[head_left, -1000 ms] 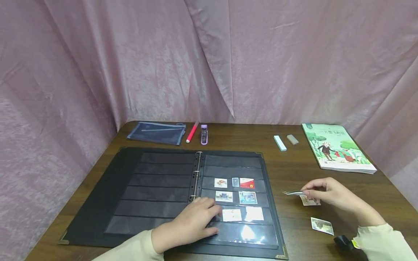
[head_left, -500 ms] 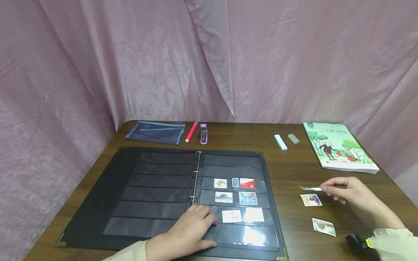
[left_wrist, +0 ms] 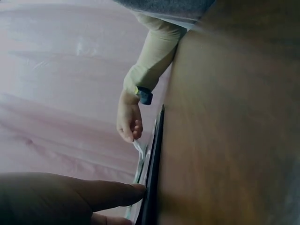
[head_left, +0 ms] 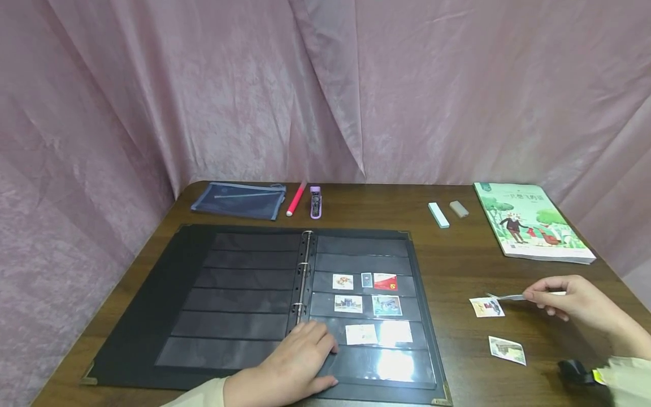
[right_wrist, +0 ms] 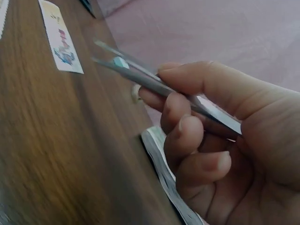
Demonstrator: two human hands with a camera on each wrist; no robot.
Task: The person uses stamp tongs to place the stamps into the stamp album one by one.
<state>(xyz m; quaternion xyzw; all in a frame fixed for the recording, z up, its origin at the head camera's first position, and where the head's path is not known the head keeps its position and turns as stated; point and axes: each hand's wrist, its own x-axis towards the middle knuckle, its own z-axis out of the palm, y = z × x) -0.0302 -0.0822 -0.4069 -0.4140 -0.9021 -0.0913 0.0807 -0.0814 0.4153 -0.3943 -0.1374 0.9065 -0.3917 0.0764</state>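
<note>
My right hand (head_left: 577, 302) pinches a pair of metal tweezers (head_left: 511, 297) between thumb and fingers. In the right wrist view the tweezers' (right_wrist: 145, 79) tips stand apart with nothing between them. From the head view the tips overlap the upper edge of a postage stamp (head_left: 487, 308) on the table. Another stamp (head_left: 507, 350) lies nearer the front. My left hand (head_left: 295, 359) rests with relaxed fingers on the open black stamp album (head_left: 137, 316), over the lower middle by the ring spine. Several stamps sit in the right page's strips, such as a red one (head_left: 385, 281).
Along the back of the wooden table (head_left: 458, 265) lie a blue mesh pouch (head_left: 239, 200), a red marker (head_left: 296, 199) and a purple-edged small tool (head_left: 316, 202). Further right are a pale blue block (head_left: 438, 215), a greyish eraser-like block (head_left: 459, 209) and a green-covered book (head_left: 539, 226).
My right hand has moved right with the tweezers, whose tips went from left of the upper stamp to its top edge. The left hand has slid slightly left and down on the album.
</note>
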